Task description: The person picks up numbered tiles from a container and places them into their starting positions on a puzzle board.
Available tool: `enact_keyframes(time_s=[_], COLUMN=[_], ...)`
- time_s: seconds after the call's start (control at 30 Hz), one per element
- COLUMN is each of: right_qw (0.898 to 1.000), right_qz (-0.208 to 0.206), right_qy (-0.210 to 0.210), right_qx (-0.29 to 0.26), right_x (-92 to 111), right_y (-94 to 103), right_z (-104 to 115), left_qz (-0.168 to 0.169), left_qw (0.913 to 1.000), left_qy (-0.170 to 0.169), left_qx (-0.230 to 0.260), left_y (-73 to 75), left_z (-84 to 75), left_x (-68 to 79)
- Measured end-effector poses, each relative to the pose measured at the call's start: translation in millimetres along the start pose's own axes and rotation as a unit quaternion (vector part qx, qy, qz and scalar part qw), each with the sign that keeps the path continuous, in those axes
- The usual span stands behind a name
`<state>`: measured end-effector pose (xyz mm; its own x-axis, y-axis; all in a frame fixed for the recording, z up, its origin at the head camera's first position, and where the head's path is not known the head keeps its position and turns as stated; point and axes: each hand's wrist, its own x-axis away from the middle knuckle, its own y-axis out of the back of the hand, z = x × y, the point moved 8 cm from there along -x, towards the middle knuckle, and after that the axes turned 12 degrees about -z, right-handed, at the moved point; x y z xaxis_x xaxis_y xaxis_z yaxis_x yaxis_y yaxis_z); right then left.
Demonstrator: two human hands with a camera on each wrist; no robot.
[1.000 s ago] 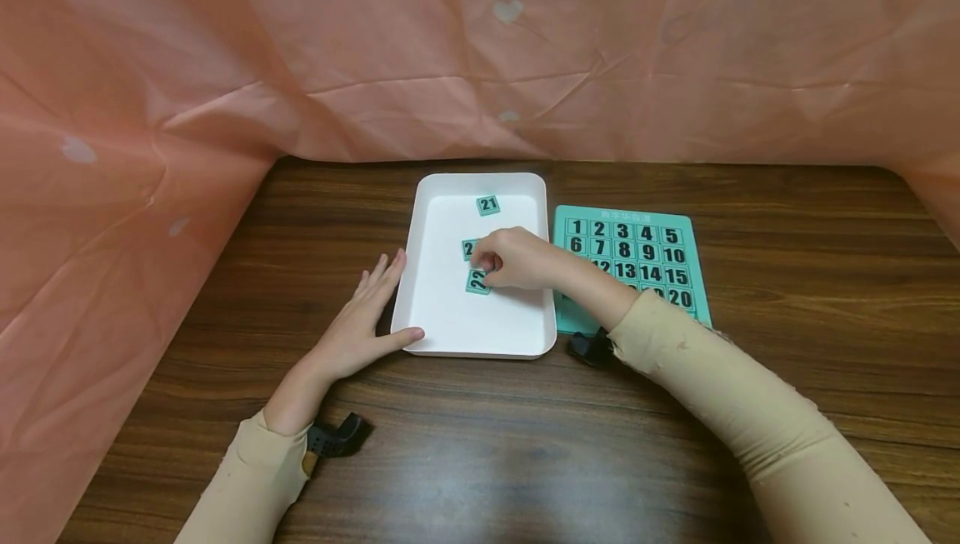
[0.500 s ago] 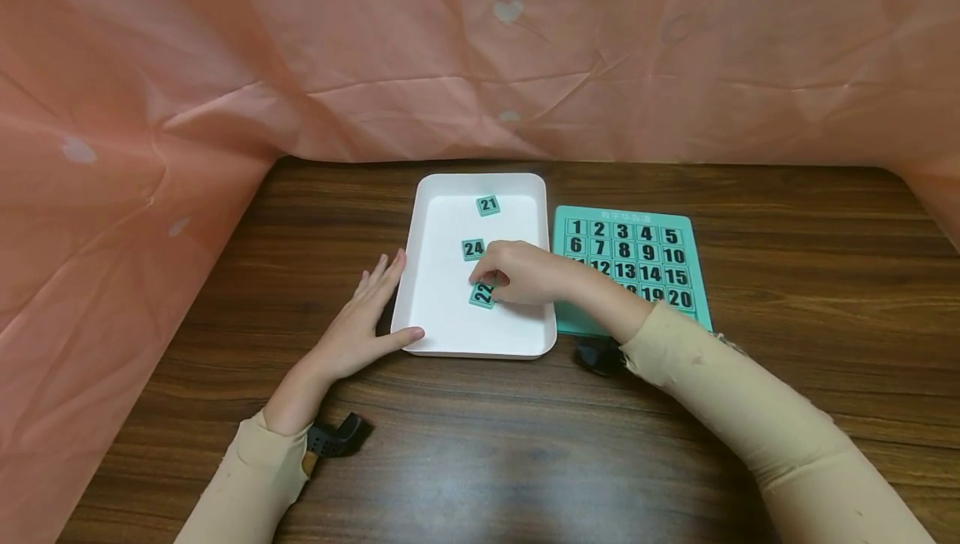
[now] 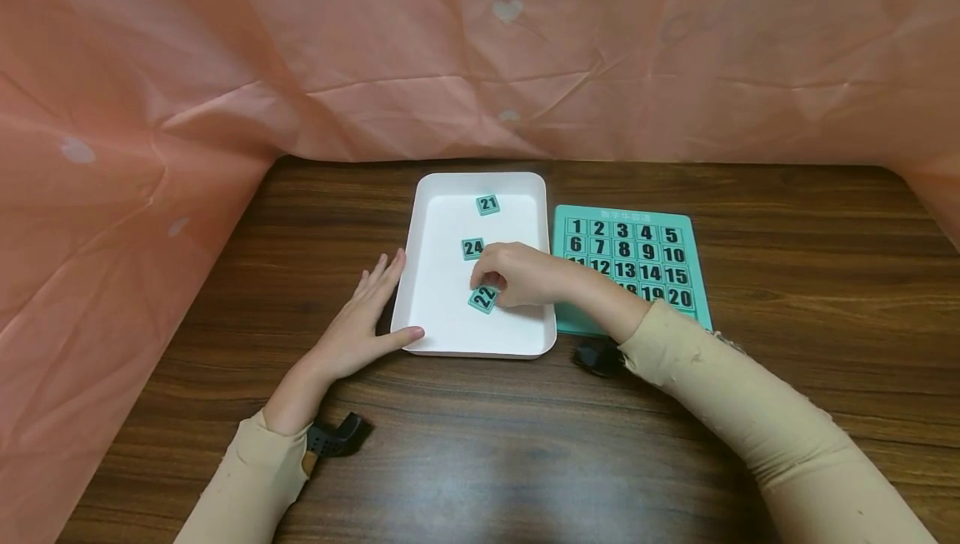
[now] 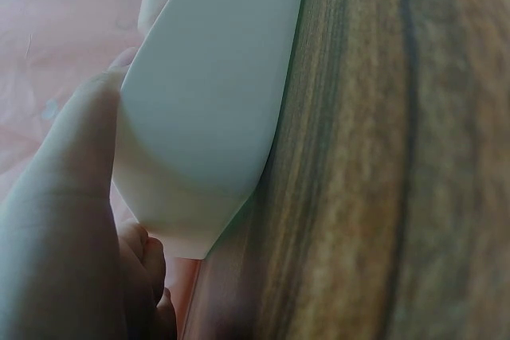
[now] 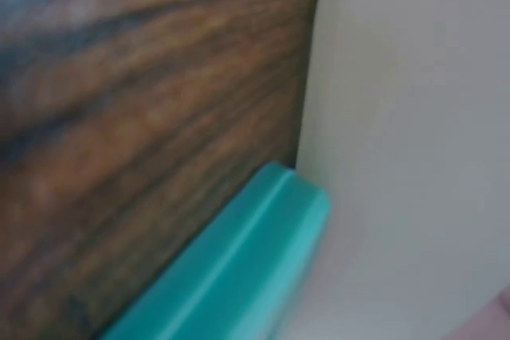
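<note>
My right hand (image 3: 521,273) pinches the teal number tile marked 22 (image 3: 482,300) inside the white tray (image 3: 442,327). Just beyond it lies the 24 tile (image 3: 472,249), and near the tray's far end the 21 tile (image 3: 487,205). Against the tray's left side rests my left hand (image 3: 360,331), fingers straight and thumb over the near corner. The left wrist view has the hand's thumb (image 4: 72,157) along the tray wall (image 4: 207,85). A teal number board (image 3: 581,319) stands right of the tray, partly hidden under my right forearm.
The board holds rows of numbered tiles, with a bare teal strip at its near left. In the right wrist view, the board's corner (image 5: 295,197) sits close to the tray wall (image 5: 398,117). A pink curtain (image 3: 480,52) hangs behind the wooden table (image 3: 480,444).
My right hand has moved slightly nearer and away from the 24 tile, uncovering it. The 22 tile has shifted toward me and turned. The left hand stays still.
</note>
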<state>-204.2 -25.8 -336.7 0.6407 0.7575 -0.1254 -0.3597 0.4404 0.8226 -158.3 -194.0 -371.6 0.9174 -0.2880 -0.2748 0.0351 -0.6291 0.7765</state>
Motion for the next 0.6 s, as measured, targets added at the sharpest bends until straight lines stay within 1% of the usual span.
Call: enact_keyframes(time_s=[0.2, 0.37, 0.5, 0.6], right_qw=[1.0, 1.0, 0.999, 0.997], right_qz=[0.007, -0.007, -0.024, -0.048], right_qy=[-0.012, -0.026, -0.037, -0.044], right_qx=[-0.003, -0.007, -0.016, -0.033], right_x=[2, 7, 15, 22], right_y=[-0.7, 3.2, 11.9, 24.0], right_z=[1, 2, 1, 0], left_qz=[-0.007, -0.007, -0.006, -0.007], left_qw=[0.9999, 0.9999, 0.9999, 0.9999], left_qy=[-0.011, -0.007, -0.008, -0.009], left_qx=[-0.005, -0.007, -0.007, -0.007], left_y=[0.5, 0.4, 0.5, 0.6], left_z=[-1.1, -1.3, -1.8, -2.3], left_x=[0.3, 1.0, 0.7, 0.5])
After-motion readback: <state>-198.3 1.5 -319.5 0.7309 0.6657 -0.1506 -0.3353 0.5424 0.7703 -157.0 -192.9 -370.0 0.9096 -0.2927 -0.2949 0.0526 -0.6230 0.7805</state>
